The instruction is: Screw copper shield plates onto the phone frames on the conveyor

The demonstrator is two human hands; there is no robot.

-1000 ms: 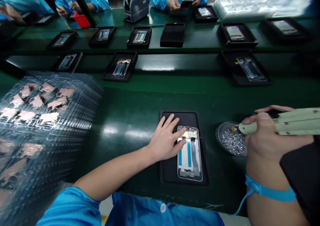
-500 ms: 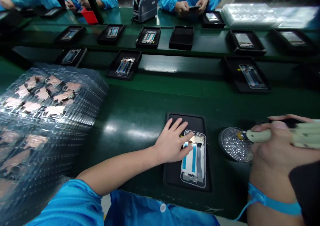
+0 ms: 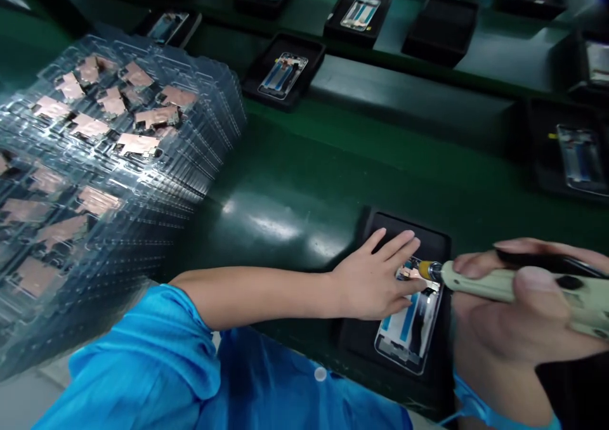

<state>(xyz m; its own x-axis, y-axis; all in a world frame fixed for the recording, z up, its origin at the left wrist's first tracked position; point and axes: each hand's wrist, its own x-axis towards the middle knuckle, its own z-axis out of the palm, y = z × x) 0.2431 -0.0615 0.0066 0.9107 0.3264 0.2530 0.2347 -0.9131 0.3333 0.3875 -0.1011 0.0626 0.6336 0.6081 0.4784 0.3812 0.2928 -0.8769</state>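
Note:
A phone frame (image 3: 409,328) with blue strips and a grey ribbon lies in a black tray (image 3: 440,236) on the green bench. My left hand (image 3: 373,281) rests with spread fingers over the tray and the frame's upper left part, holding nothing. In my right hand (image 3: 504,316) is a pale electric screwdriver (image 3: 490,281), my fingers wrapped round its body. Its yellow-collared tip is at the upper part of the phone frame, close to my left fingertips. Whether the bit touches a screw is hidden.
Stacked clear plastic trays (image 3: 209,119) holding several copper-coloured boards (image 3: 137,144) stand at the left. Beyond the bench, black trays with phone frames (image 3: 283,75) line the ledges; one black tray (image 3: 442,27) shows no frame. A blue wrist strap (image 3: 476,408) circles my right wrist.
My right hand has brought the screwdriver left, from the bowl of screws to the phone frame. My left hand stays on the frame. The view has swung left and down.

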